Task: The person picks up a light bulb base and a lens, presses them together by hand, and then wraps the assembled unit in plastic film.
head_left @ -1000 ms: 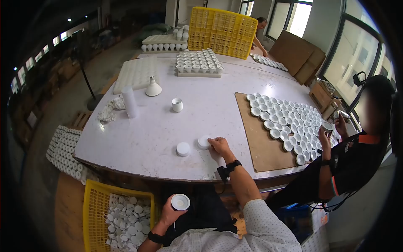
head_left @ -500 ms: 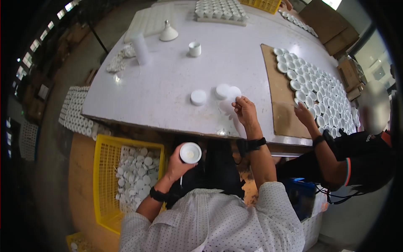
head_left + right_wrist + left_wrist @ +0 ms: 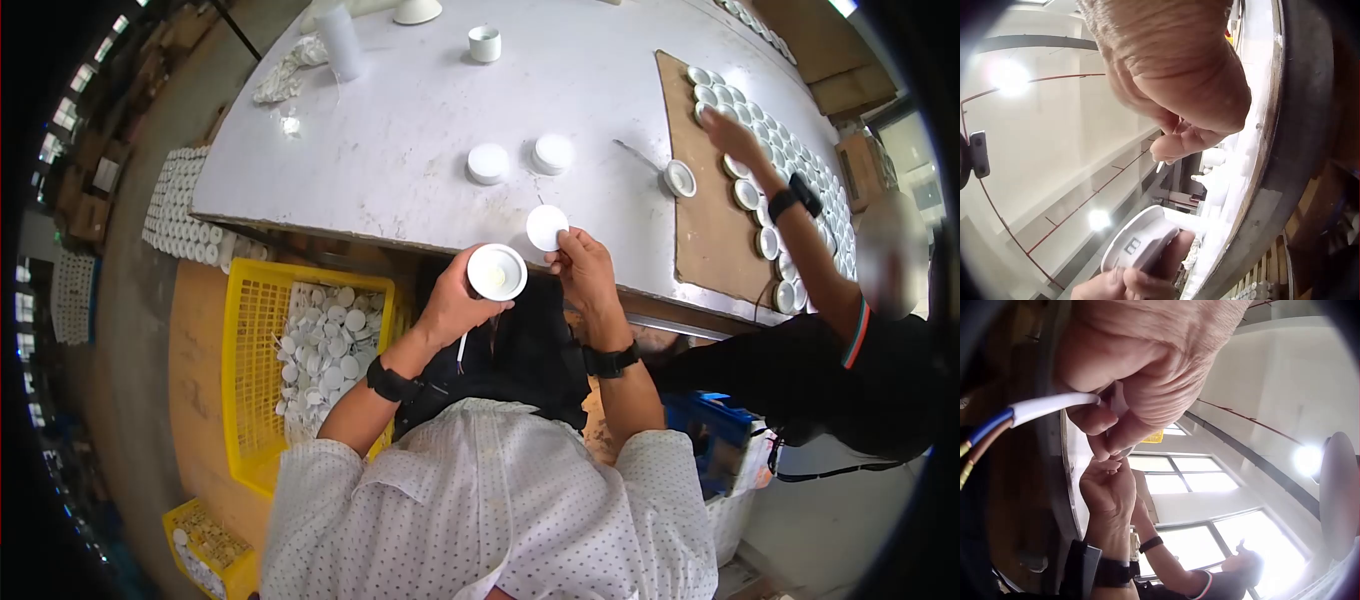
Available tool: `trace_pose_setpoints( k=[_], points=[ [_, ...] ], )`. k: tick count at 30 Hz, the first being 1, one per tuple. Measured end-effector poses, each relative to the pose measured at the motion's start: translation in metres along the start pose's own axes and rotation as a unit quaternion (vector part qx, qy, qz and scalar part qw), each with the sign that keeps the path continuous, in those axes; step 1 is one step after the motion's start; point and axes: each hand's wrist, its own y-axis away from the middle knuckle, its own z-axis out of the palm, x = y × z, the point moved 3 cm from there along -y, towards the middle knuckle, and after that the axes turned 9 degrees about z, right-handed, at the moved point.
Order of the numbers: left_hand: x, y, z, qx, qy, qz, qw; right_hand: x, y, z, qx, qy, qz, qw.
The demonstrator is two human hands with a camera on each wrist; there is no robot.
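Observation:
Held in my left hand (image 3: 447, 308) is a round white downlight housing (image 3: 497, 270), its open face turned up. A white cable (image 3: 1054, 403) with blue and brown wire ends hangs below it. My right hand (image 3: 588, 272) pinches a thin white disc (image 3: 546, 228) by its edge, just right of the housing and close to the table's front edge. Farther back on the table sit two low stacks of white discs, a left stack (image 3: 488, 163) and a right stack (image 3: 553, 154). In the right wrist view, the housing's side shows above the left fingers.
A yellow crate (image 3: 240, 370) full of white discs with wires stands at my left. To the right, another person's arm (image 3: 800, 205) reaches over a brown board (image 3: 700, 240) bearing rows of white housings. One housing (image 3: 680, 179) lies at its left edge. A white cup (image 3: 485, 44) stands farther back.
My right hand has lifted a disc off the right stack and carried it back beside the housing. The left hand has come toward it. The head view tilts down; the other person's arm now reaches over the board.

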Motion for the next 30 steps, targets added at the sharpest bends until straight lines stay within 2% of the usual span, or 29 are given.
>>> trace_pose_setpoints(
  k=[3, 5, 6, 7, 8, 9, 11, 12, 17, 21, 27, 30],
  points=[
    [0.003, -0.001, -0.001, -0.011, 0.009, 0.008, 1.0, 0.005, 0.01, 0.003, -0.013, 0.027, -0.02, 0.999],
    [-0.001, -0.001, -0.002, -0.011, 0.015, 0.018, 1.0, -0.003, 0.027, 0.011, 0.109, 0.221, -0.108, 0.963],
    [-0.003, -0.003, -0.001, -0.019, 0.075, 0.041, 0.996, 0.001, 0.028, 0.011, 0.104, 0.224, -0.103, 0.964],
    [-0.003, -0.003, 0.001, -0.026, 0.134, 0.064, 0.989, -0.003, 0.037, 0.018, 0.099, 0.392, -0.306, 0.862],
    [-0.002, -0.002, 0.001, -0.041, 0.131, 0.066, 0.988, -0.002, 0.049, 0.027, 0.084, 0.527, -0.486, 0.692],
    [0.0, -0.001, -0.001, -0.036, 0.132, 0.064, 0.989, 0.002, 0.05, 0.029, 0.08, 0.527, -0.484, 0.693],
    [0.002, 0.002, -0.002, -0.054, 0.148, 0.028, 0.987, 0.01, 0.055, 0.039, 0.028, 0.579, -0.545, 0.606],
    [0.002, 0.003, -0.001, -0.051, 0.149, 0.028, 0.987, 0.015, 0.053, 0.038, 0.017, 0.593, -0.55, 0.588],
    [-0.002, 0.008, -0.005, 0.008, 0.068, 0.03, 0.997, 0.02, 0.058, 0.051, -0.015, 0.601, -0.547, 0.582],
    [-0.004, 0.011, -0.008, 0.034, 0.053, 0.038, 0.997, 0.023, 0.061, 0.057, -0.027, 0.6, -0.555, 0.576],
    [-0.004, 0.014, -0.012, 0.056, 0.041, -0.007, 0.998, 0.023, 0.062, 0.06, -0.028, 0.596, -0.567, 0.568],
    [-0.003, 0.013, -0.009, 0.066, 0.032, 0.04, 0.997, 0.023, 0.065, 0.062, -0.028, 0.59, -0.57, 0.571]
  ],
)
